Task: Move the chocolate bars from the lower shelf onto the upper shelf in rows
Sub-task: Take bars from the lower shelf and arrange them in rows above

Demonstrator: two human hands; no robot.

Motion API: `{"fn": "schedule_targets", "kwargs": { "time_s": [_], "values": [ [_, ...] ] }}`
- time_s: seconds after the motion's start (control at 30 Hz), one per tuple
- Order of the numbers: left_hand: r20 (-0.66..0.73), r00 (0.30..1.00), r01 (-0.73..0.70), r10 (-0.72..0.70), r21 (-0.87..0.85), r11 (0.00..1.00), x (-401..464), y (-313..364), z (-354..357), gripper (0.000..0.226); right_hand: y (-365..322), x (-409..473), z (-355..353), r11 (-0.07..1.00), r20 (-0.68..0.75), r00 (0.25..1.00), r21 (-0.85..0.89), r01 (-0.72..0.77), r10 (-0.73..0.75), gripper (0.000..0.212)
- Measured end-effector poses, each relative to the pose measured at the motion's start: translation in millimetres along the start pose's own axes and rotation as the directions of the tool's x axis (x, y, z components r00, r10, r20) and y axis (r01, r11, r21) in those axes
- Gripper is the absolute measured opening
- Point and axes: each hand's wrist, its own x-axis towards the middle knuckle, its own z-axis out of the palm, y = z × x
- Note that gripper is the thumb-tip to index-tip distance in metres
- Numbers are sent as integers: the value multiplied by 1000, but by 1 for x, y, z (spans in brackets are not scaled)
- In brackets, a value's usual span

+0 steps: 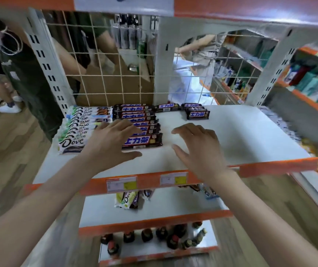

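Left hand (109, 140), right hand (198, 149) spread, palms down.

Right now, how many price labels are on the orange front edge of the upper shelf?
2: one price label sits left of centre, the other label just right of it, beside the right wrist.

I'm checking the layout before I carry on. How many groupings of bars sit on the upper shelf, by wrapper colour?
Bars overlap too much to count singly, so this is by grouping on the upper shelf:
White Dove row: 1
Long dark-wrapper row: 1
Short dark-wrapper row at rear right: 1
Lone dark bar between them: 1
Total: 4 groupings
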Motion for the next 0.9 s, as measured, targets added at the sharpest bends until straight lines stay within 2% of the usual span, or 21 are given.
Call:
{"fn": "schedule_targets", "kwargs": {
  "time_s": [0.43,0.67,0.9],
  "values": [
    [-20,1000,8,-9,-60,998,9,85,3,55,67,-49,-27,1000,-11,1000,26,-16,16,33],
    [31,1000,3,1,-131,991,0,131,11,49,91,-81,-34,999,9,1000,41,-13,13,36],
    [26,998,-55,58,-88,995,-18,184,25,42,112,-122,-35,999,26,1000,47,6,-7,34]
  ]
}}
